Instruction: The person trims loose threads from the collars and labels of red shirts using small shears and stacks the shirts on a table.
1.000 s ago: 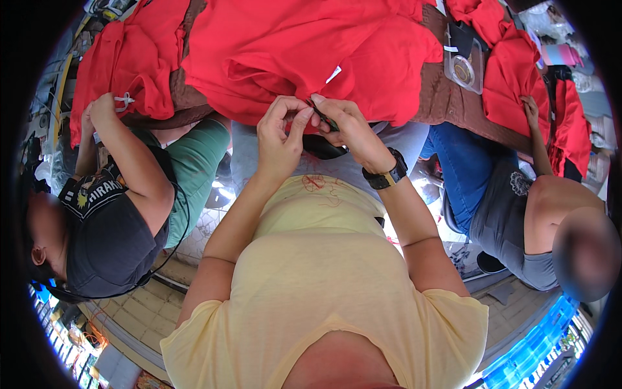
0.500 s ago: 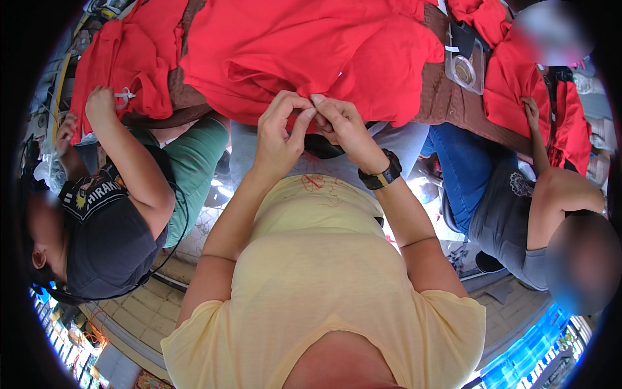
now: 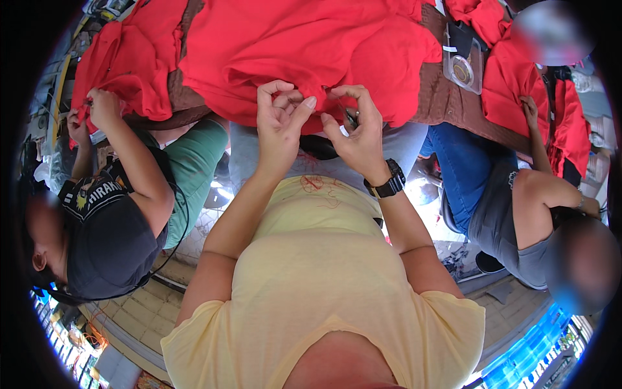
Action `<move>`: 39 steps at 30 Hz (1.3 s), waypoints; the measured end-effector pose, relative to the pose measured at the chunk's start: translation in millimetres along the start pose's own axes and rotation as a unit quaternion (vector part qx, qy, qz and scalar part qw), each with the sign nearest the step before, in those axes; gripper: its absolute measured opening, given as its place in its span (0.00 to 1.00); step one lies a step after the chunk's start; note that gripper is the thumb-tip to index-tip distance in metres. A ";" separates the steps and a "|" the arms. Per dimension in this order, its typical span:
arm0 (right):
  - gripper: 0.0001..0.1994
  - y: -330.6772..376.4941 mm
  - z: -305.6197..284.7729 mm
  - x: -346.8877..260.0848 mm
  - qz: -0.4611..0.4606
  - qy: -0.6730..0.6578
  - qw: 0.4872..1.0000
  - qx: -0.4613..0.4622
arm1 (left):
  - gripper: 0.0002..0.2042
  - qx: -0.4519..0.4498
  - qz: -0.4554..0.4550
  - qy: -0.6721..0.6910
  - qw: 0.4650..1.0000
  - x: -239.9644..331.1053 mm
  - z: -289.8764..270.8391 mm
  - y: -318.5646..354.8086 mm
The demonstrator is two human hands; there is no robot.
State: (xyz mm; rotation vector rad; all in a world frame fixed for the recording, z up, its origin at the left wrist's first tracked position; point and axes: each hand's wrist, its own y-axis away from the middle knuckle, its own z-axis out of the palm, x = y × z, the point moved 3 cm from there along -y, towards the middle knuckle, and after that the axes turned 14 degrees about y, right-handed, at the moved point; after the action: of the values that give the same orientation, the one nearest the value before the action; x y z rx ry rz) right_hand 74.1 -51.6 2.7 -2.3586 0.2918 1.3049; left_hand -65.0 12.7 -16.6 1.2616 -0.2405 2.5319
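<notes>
A large red cloth (image 3: 337,39), apparently a garment, lies bunched in front of me. My left hand (image 3: 280,117) is at its near edge, fingers curled and the thumb against a gathered fold. Just to the right, my right hand (image 3: 363,126) has its index finger and thumb apart, the fingertips by the same fold. A small metal tool (image 3: 352,118), looking like thread snips, sits in the right hand, mostly hidden by the fingers. A black watch (image 3: 387,180) is on my right wrist.
A brown quilted cover (image 3: 435,91) lies under the cloth. At the right a clear plastic box (image 3: 476,68) holds a round item. People sit on both sides, with red cloth at the left (image 3: 129,71) and at the right (image 3: 508,91). Red thread (image 3: 314,185) clings to my shirt.
My hands were together, fingertips pinched at the cloth's edge; now they are slightly apart. The right fingers have spread, showing the metal tool. The left neighbour's hands have shifted on their cloth.
</notes>
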 end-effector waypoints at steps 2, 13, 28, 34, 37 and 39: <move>0.19 0.4 -4.5 1.7 0.056 -0.033 0.998 -0.020 | 0.18 -0.001 0.014 -0.007 1.000 2.6 5.0 -1.9; 0.08 -32.5 -4.4 -1.0 -0.005 -0.073 0.997 -0.015 | 0.12 0.024 0.041 -0.088 0.995 13.3 18.9 -2.6; 0.11 -24.2 -12.0 -15.7 0.077 -0.152 0.977 -0.127 | 0.08 -0.052 0.130 -0.158 0.977 20.0 27.4 -3.9; 0.13 -9.9 -20.1 -40.2 0.008 -0.026 0.990 -0.139 | 0.07 -0.035 0.133 -0.105 0.985 13.3 17.2 -6.8; 0.21 -0.9 -11.6 -30.0 0.130 -0.160 0.959 -0.196 | 0.03 -0.001 0.044 0.009 0.999 12.1 13.6 -7.2; 0.22 -1.0 -9.5 -22.2 0.195 -0.235 0.920 -0.245 | 0.03 0.001 0.008 0.042 0.999 11.1 10.7 -5.7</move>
State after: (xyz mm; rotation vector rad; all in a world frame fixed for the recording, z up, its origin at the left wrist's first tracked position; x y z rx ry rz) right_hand 69.8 -55.6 26.1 -2.3280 0.3220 2.3174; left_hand -61.3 17.1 -1.2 1.1548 -0.2309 2.5933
